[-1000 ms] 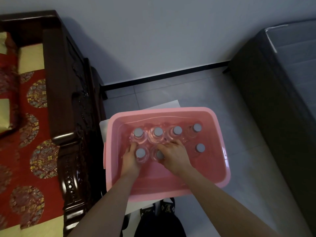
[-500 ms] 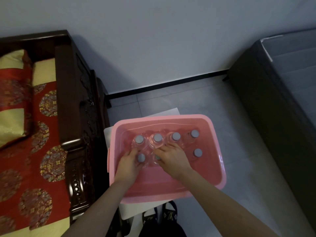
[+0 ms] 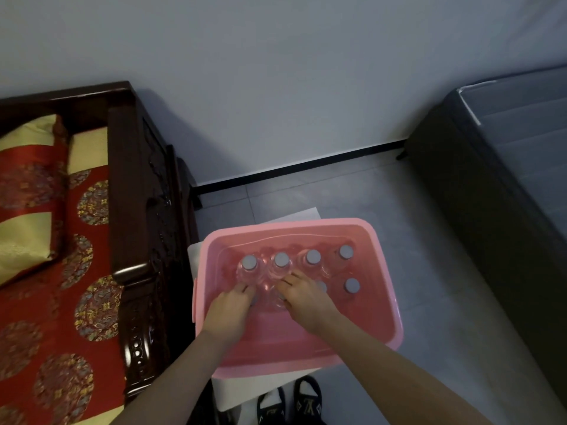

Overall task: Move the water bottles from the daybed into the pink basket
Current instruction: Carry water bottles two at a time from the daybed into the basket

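Left hand (image 3: pixel 228 311): curled over a clear plastic grey-capped water bottle (image 3: pixel 250 297) near the pink plastic basket's (image 3: pixel 389 289) left wall.
Right hand (image 3: pixel 306 299): clasping the neighbouring bottle (image 3: pixel 277 299).
Advice: seat both upright against the back row (image 3: pixel 313 257) before letting go.

The left hand (image 3: pixel 228 311) and right hand (image 3: pixel 306 297) are covering two front-row bottles, so each grip is perhaps closing on one, though that is unclear. The daybed (image 3: pixel 61 271) is running off the left edge.

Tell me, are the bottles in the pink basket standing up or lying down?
Standing up: the water bottles in the pink basket show round grey caps pointing upward.
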